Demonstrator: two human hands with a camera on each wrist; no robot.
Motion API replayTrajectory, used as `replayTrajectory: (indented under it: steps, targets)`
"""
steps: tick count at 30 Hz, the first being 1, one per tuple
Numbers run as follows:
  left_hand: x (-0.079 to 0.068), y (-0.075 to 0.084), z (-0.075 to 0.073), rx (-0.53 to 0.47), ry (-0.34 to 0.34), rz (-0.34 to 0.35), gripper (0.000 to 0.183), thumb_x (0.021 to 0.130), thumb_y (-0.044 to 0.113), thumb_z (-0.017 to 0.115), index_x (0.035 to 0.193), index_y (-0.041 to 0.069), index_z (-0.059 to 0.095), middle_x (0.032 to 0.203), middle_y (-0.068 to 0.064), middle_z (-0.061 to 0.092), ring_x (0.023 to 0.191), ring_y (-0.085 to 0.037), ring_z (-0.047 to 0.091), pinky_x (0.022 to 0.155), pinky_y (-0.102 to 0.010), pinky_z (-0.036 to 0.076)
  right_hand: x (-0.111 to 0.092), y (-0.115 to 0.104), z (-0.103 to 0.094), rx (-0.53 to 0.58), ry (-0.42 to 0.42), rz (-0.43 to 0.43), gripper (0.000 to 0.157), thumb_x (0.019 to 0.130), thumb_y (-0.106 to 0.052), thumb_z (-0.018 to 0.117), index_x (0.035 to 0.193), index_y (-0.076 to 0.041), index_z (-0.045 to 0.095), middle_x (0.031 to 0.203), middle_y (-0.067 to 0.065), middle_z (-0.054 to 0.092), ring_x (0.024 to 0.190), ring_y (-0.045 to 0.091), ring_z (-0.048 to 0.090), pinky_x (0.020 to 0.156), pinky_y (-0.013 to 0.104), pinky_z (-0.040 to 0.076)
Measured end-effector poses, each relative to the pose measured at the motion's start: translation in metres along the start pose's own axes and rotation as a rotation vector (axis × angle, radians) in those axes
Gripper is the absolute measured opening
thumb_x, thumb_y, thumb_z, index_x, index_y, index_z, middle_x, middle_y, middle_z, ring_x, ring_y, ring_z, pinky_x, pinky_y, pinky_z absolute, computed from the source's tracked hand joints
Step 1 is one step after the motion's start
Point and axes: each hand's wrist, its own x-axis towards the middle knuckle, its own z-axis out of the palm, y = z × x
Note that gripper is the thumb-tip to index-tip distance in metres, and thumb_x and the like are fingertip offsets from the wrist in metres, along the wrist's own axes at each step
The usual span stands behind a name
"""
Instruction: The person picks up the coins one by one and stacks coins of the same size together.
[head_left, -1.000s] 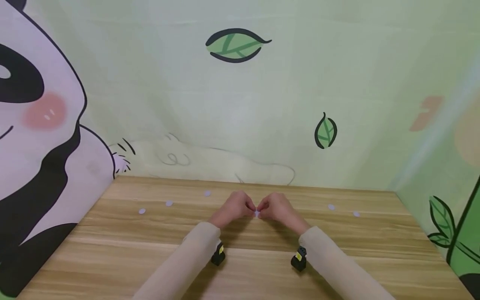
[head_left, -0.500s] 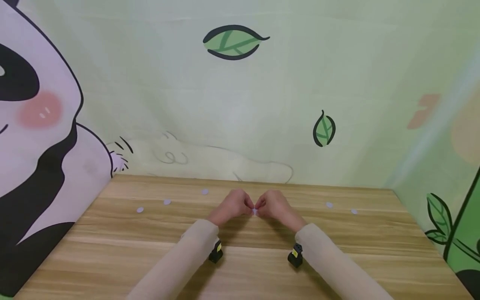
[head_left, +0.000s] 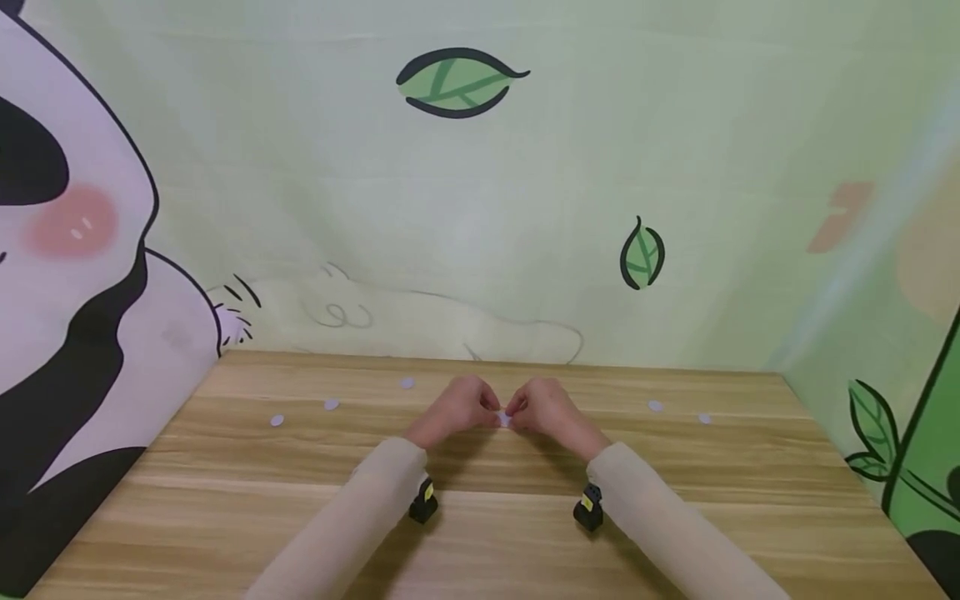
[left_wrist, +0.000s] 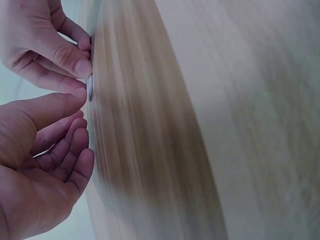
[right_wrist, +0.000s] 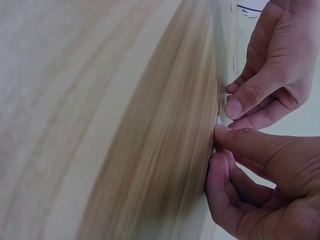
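Near the far middle of the table, a small thin pale disc [head_left: 505, 419] lies between my two hands, partly covered by fingertips. My left hand [head_left: 461, 406] pinches its left side with thumb and finger. From the other side my right hand [head_left: 549, 407] pinches it the same way. In the left wrist view the disc [left_wrist: 89, 88] appears edge-on, close to the wood, between the thumbs. The right wrist view shows only a sliver of the disc [right_wrist: 219, 120]; the exact finger contact under it is hidden.
Several similar discs lie flat on the wooden table [head_left: 480, 533]: a disc [head_left: 277, 420], a disc [head_left: 332, 404] and a disc [head_left: 407, 383] to the left, a disc [head_left: 656, 406] and a disc [head_left: 704, 418] to the right. A printed cloth backdrop [head_left: 480, 200] rises behind.
The hands stay together at the same spot on the table. A little more of the disc shows between the fingertips. The head view has shifted slightly.
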Motion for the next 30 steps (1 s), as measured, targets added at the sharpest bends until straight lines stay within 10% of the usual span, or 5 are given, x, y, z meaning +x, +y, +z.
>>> replayTrajectory:
  steps: [30]
  targets:
    - [-0.017, -0.032, -0.027, -0.051, 0.144, -0.048, 0.020, 0.084, 0.005, 0.081, 0.102, -0.001, 0.073, 0.095, -0.010, 0.071, 0.091, -0.021, 0.065, 0.084, -0.036, 0.055, 0.002, 0.003, 0.002, 0.033, 0.009, 0.006, 0.006, 0.081, -0.008, 0.086, 0.082, -0.009, 0.080, 0.077, -0.001, 0.073, 0.063, 0.010, 0.055, 0.058, 0.021, 0.045]
